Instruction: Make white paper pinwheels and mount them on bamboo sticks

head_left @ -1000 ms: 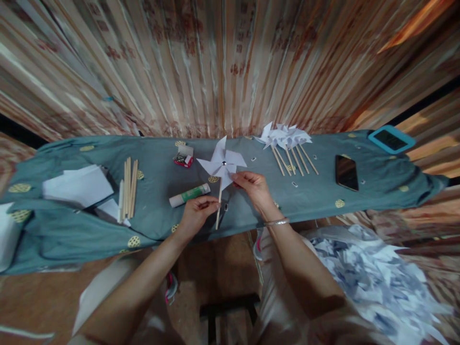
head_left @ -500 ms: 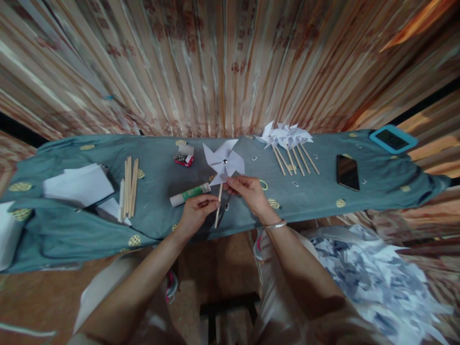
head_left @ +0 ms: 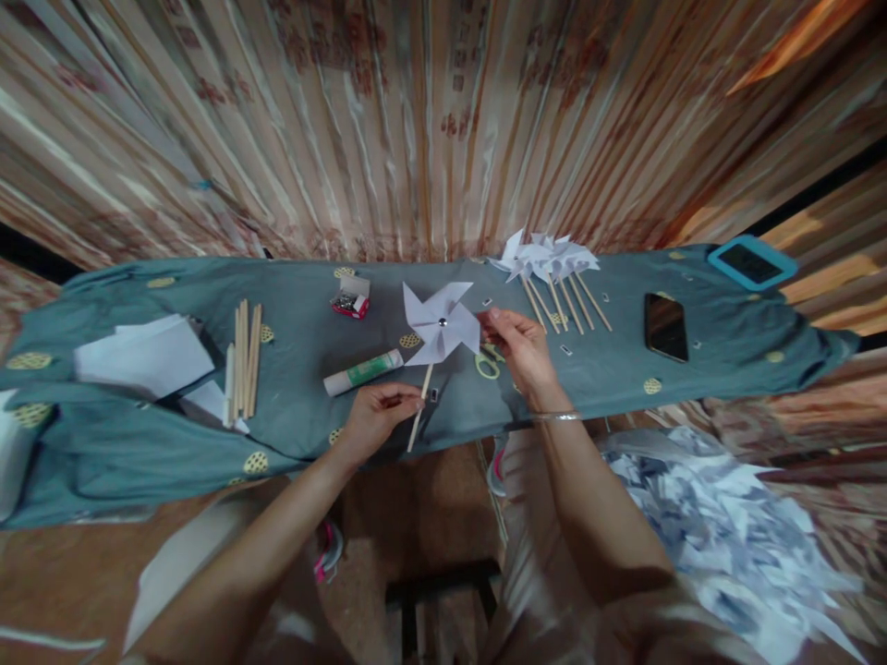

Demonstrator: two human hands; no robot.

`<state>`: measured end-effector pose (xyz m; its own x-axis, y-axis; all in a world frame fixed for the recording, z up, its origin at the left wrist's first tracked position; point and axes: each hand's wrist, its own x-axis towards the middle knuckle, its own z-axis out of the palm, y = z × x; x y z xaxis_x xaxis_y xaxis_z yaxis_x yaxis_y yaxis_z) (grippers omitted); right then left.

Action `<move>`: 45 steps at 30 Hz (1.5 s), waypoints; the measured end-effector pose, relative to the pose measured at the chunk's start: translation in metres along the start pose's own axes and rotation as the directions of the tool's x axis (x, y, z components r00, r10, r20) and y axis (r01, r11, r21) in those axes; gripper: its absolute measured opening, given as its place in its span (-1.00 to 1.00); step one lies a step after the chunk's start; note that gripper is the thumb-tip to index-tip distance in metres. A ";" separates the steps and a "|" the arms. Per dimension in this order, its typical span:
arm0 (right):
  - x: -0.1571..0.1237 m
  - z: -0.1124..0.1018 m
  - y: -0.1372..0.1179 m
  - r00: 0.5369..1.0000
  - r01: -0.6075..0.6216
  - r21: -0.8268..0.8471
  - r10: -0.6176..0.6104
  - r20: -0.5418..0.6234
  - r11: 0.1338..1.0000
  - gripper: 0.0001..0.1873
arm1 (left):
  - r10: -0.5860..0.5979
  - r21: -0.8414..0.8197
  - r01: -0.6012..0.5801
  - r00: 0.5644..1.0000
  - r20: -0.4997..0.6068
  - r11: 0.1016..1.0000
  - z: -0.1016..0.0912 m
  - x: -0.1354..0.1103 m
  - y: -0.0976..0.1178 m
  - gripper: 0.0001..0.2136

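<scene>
A white paper pinwheel [head_left: 440, 323] with a metal pin at its centre stands on a thin wooden stick [head_left: 418, 416] over the table's front edge. My left hand [head_left: 378, 416] is closed on the stick, pinching it low down. My right hand [head_left: 523, 351] has its fingers curled together, the tips at the pinwheel's right blade. A bangle sits on my right wrist. Yellow-green scissors [head_left: 489, 363] lie just under my right hand.
On the teal cloth-covered table [head_left: 624, 369] lie a glue stick [head_left: 364, 372], a small pin box [head_left: 352, 300], loose wooden sticks [head_left: 242, 360], white paper sheets [head_left: 142, 356], several finished pinwheels [head_left: 551, 263], a black phone [head_left: 665, 326] and a blue-edged device [head_left: 752, 263]. Paper scraps [head_left: 727, 526] are heaped at lower right.
The pinwheel's blades have turned. My right hand went from the lower blade up and right to the right-hand blade. My left hand kept its hold on the stick.
</scene>
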<state>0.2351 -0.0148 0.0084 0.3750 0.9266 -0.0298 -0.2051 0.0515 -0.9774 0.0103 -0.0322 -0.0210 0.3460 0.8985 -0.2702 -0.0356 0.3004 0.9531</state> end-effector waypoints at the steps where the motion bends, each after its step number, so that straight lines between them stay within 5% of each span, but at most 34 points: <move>1: 0.000 0.001 0.001 1.000 -0.012 -0.001 0.012 0.022 1.000 -0.52 | -0.002 0.008 0.002 1.000 0.008 1.000 0.000 0.000 0.000 -0.74; 12: -0.004 0.007 0.004 0.989 -0.037 -0.037 0.042 0.143 0.999 -0.47 | 0.004 0.012 -0.004 1.000 -0.001 1.000 0.000 0.002 -0.003 -0.73; 45: -0.013 0.025 0.010 0.970 -0.119 -0.017 0.120 0.211 0.993 -0.50 | 0.041 -0.006 -0.042 0.997 -0.059 0.999 0.000 0.005 -0.003 -0.69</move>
<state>0.2054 -0.0170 0.0048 0.1487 0.9836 -0.1024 -0.2334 -0.0657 -0.9702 0.0121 -0.0283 -0.0251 0.2884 0.9274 -0.2382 -0.0556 0.2645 0.9628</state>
